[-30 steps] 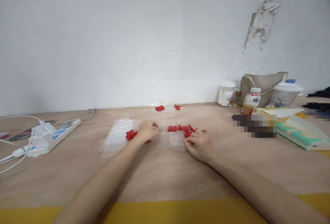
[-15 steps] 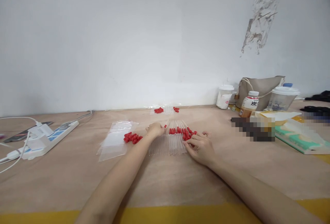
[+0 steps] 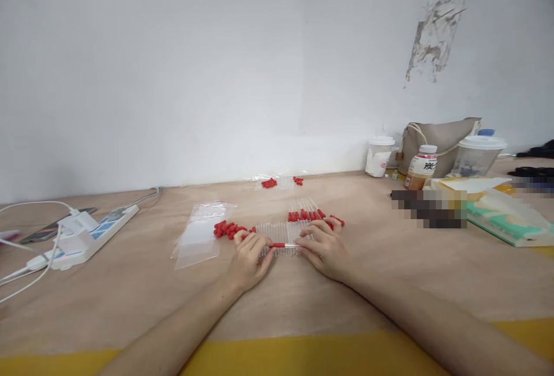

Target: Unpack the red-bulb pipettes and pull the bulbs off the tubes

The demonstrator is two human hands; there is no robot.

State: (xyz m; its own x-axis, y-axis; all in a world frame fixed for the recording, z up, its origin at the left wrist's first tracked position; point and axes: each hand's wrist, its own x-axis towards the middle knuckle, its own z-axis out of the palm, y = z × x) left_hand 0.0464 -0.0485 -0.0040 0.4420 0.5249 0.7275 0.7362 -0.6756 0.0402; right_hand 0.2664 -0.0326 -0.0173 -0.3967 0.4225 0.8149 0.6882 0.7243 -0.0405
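My left hand [image 3: 250,258] is closed, pinching a red rubber bulb [image 3: 277,245] that points to the right. A thin clear tube [image 3: 291,245] meets the bulb's end, and my right hand [image 3: 324,244] pinches the tube's other side. Beneath and behind my fingers lies a row of clear glass tubes [image 3: 277,230], side by side. Loose red bulbs [image 3: 225,229] are heaped by my left hand; a few more lie partly hidden behind my right. Beyond the row, several droppers [image 3: 304,213] with red bulbs fan out, tips away from me.
Clear plastic bags [image 3: 198,235] lie left of the bulbs. Another packet of red-bulbed droppers [image 3: 277,182] rests near the wall. A power strip [image 3: 86,243] with cables is at left. Cups, a bottle [image 3: 420,167], a grey bag [image 3: 437,139] and a tissue pack [image 3: 506,217] stand at right.
My left hand has come back toward me from the fanned droppers and now holds a bulb. My right hand has taken a tube, and the two pieces meet between my hands.
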